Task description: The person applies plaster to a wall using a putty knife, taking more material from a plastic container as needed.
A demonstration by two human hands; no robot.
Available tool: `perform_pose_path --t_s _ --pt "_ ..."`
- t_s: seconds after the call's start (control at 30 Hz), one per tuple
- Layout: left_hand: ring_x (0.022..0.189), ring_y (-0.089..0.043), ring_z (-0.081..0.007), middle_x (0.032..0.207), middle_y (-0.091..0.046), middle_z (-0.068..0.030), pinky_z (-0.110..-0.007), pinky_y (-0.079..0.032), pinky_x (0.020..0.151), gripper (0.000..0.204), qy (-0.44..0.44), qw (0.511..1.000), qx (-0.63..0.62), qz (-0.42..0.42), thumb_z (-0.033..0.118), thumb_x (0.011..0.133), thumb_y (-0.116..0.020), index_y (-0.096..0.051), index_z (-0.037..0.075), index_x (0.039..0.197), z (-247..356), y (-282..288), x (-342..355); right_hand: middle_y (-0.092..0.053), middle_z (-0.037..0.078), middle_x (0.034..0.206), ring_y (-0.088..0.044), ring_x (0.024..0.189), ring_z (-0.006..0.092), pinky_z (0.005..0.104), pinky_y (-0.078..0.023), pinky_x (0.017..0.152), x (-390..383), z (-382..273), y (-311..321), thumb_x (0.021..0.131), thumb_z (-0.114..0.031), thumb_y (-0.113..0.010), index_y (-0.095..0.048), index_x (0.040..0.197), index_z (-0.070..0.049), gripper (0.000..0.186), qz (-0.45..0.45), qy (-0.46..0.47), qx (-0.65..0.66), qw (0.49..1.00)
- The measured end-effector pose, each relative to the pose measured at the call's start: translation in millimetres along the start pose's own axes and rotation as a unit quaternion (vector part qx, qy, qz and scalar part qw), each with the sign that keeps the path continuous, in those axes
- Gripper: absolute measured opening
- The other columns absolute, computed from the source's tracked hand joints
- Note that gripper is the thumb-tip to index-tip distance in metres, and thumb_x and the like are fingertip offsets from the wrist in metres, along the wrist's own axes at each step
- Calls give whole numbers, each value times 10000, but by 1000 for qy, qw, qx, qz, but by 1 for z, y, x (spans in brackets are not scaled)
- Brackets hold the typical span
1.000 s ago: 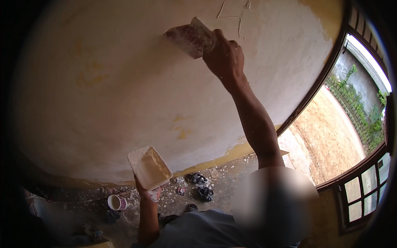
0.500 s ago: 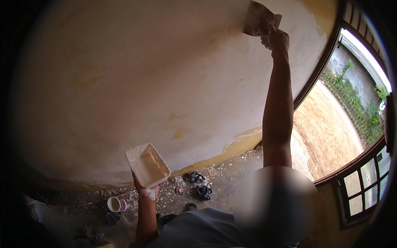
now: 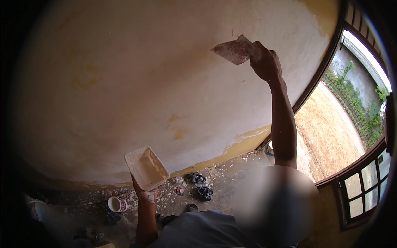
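My right hand (image 3: 265,62) grips a wide, dirty metal scraper (image 3: 231,50) high against the pale, smeared wall (image 3: 157,91); whether its blade touches the surface I cannot tell. Low at the left, my left hand (image 3: 144,190) is wrapped round a shallow white rectangular tray (image 3: 158,168) with pale paste inside it. The wall has yellowish patches and a ragged yellow band along its foot.
On the littered floor (image 3: 225,171) lie a white bucket (image 3: 117,204), dark crumpled bags (image 3: 205,193) and pale flakes. At the right, a wooden-framed opening (image 3: 331,136) shows dirt ground and a plant-grown wall outside, with a paned window (image 3: 362,186) below it.
My right hand moved right and up with the scraper half a second ago, then came down and slightly left, the blade turning leftward. The tray has barely moved.
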State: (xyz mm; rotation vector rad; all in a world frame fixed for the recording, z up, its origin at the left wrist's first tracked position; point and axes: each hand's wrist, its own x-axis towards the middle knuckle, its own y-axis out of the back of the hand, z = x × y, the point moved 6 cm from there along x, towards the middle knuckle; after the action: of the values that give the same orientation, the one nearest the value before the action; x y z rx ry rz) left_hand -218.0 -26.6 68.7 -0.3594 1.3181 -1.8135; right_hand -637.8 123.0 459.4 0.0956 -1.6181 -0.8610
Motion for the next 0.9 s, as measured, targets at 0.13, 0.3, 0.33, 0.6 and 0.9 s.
perform_pose_path --t_s 0.13,0.3,0.33,0.6,0.9 --pt "1049 -640 -325 1225 -602 -101 -520 -592 757 613 -21 999 4 -34 565 927 -464 -452 130 1358 12 13 1 -660 218 751 -647 773 431 507 -514 653 41 -23 19 945 -345 -542 -531 1125 -125 284 -62 -11 -87 994" --pt "1081 -619 -340 1248 -589 -95 -561 -572 774 614 -8 999 -19 -32 571 919 -474 -450 146 1363 5 24 14 -672 187 893 -656 805 348 443 -530 709 125 50 101 906 -295 -588 -597 1125 -47 331 248 71 -164 952" --pt "1083 -617 -341 1248 -588 -93 -568 -571 764 607 -2 999 -26 -39 567 917 -482 -455 150 1358 3 21 14 -669 207 1038 -642 900 338 430 -532 780 125 63 115 853 -218 -649 -603 1172 12 396 342 107 -191 914" --pt "1026 -640 -321 1192 -612 -69 -525 -594 655 593 -10 999 -3 37 583 894 -507 -484 173 1322 8 6 -3 -683 149 752 -665 657 345 437 -525 578 -17 -4 -10 895 -283 -654 -570 1031 -118 230 -144 146 -76 976" --pt "960 -659 -292 1172 -614 -64 -477 -594 578 585 -41 999 7 33 583 897 -500 -476 175 1315 13 29 1 -677 213 812 -661 747 412 457 -547 609 69 9 19 902 -275 -630 -567 1155 -99 315 33 79 -44 995"
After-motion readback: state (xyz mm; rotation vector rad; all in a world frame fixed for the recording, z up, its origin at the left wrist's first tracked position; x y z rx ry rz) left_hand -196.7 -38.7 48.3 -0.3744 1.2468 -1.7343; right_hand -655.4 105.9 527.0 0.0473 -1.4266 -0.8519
